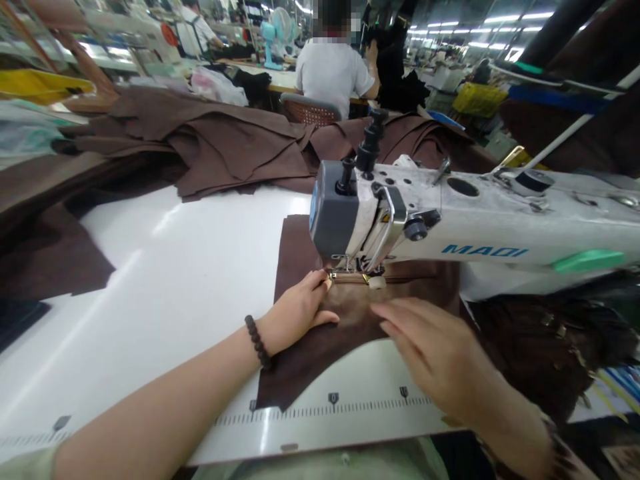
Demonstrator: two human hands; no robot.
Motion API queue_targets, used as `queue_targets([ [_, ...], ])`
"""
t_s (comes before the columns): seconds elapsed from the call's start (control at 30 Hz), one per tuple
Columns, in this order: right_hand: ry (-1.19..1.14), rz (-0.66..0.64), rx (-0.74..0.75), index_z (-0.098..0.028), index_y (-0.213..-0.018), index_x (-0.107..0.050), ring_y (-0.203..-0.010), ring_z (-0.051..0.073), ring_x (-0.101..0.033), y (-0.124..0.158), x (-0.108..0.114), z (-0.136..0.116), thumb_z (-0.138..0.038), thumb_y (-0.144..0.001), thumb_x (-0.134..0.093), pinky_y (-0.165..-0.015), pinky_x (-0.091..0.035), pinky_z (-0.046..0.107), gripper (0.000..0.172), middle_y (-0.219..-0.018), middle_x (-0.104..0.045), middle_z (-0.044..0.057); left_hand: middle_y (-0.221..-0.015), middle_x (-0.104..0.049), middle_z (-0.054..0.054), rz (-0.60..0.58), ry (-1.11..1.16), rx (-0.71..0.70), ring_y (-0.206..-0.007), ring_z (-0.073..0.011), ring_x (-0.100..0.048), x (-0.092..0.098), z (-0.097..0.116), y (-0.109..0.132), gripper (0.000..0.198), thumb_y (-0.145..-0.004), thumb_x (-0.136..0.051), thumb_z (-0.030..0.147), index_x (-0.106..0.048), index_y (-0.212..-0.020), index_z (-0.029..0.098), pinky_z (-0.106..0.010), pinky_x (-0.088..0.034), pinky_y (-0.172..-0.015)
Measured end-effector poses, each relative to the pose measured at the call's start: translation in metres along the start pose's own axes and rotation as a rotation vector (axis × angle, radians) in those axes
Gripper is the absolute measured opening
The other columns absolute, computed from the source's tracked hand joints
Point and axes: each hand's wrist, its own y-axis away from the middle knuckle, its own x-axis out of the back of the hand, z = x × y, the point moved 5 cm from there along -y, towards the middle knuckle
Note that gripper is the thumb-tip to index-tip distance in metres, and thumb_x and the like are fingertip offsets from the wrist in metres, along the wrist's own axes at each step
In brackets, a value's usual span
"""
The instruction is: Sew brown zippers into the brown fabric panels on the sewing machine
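Note:
A brown fabric piece [320, 347] with a zipper [350, 277] lies under the needle head of a white sewing machine [450, 220]. My left hand [299, 312], with a dark bead bracelet on the wrist, rests flat on the fabric left of the presser foot, fingertips touching the zipper end. My right hand [435, 353] lies on the fabric just in front of the foot, fingers stretched out and a little blurred. Neither hand grips anything.
The white table [165, 287] carries a printed ruler [340, 407] along its front edge. Heaps of brown fabric [220, 143] lie at the back and left. More dark brown material [545, 347] hangs at the right. A person in a white shirt [333, 70] sits beyond, back turned.

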Motion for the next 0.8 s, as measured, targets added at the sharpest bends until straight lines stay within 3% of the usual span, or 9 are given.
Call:
queue_targets([
  [0.13, 0.032, -0.085, -0.036, -0.012, -0.126, -0.048, -0.116, 0.026, -0.047, -0.027, -0.063, 0.007, -0.020, -0.087, -0.042, -0.100, -0.038, 0.049, 0.040, -0.123, -0.053, 0.014, -0.119, -0.047, -0.016, -0.037, 0.027, -0.011, -0.108, -0.0269, -0.054, -0.002, 0.001, -0.001, 0.048, -0.079, -0.062, 0.038, -0.049, -0.113, 0.007, -0.038, -0.048, -0.092],
  [0.23, -0.048, -0.157, -0.048, -0.013, -0.129, -0.043, -0.123, 0.024, -0.041, -0.037, -0.082, 0.020, -0.017, -0.086, -0.043, -0.104, -0.032, 0.052, 0.042, -0.130, -0.047, 0.014, -0.119, -0.047, -0.018, -0.067, 0.001, -0.008, -0.108, -0.0273, -0.053, -0.004, 0.002, -0.001, 0.048, -0.079, -0.060, 0.041, -0.051, -0.110, 0.006, -0.038, -0.046, -0.095],
  [0.8, -0.112, -0.171, -0.031, -0.014, -0.130, -0.043, -0.125, 0.023, -0.040, -0.032, -0.086, 0.028, -0.022, -0.088, -0.042, -0.107, -0.026, 0.053, 0.042, -0.132, -0.046, 0.013, -0.117, -0.047, -0.015, -0.064, -0.037, -0.008, -0.112, -0.0287, -0.050, -0.002, 0.004, -0.002, 0.051, -0.081, -0.058, 0.044, -0.047, -0.116, 0.008, -0.040, -0.045, -0.095],
])
